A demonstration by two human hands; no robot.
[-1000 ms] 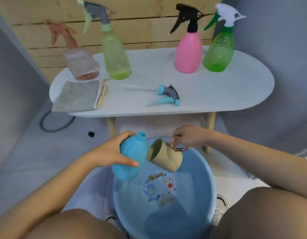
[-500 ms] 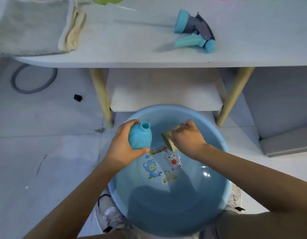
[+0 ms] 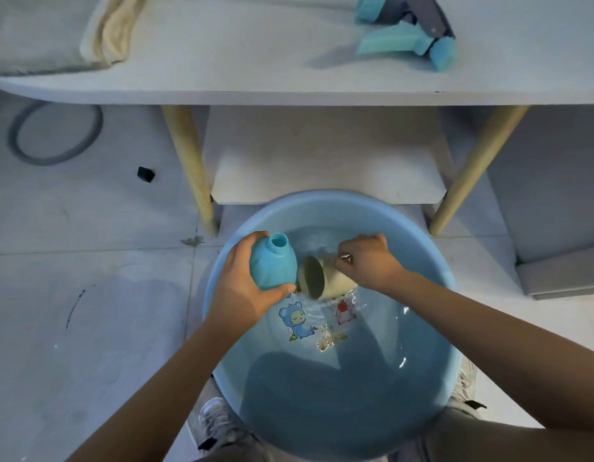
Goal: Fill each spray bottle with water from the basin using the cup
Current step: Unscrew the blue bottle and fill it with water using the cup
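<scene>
My left hand has its fingers wrapped round the blue bottle, thumb across its lower side, mouth uncapped and tipped toward twelve o'clock. My right hand grips the beige cup from above, fingers curled over its handle side; the cup lies on its side, mouth facing nine o'clock, just beside the bottle, low edge dipping into the water. Both sit over the blue basin on the floor, toward its eleven o'clock part. I'd call this the scooping step, pour not yet begun (how much water is already in the bottle I can't tell). Up at one o'clock on the white table, the blue trigger head lies unscrewed, so capping is left too, with a folded cloth at eleven.
</scene>
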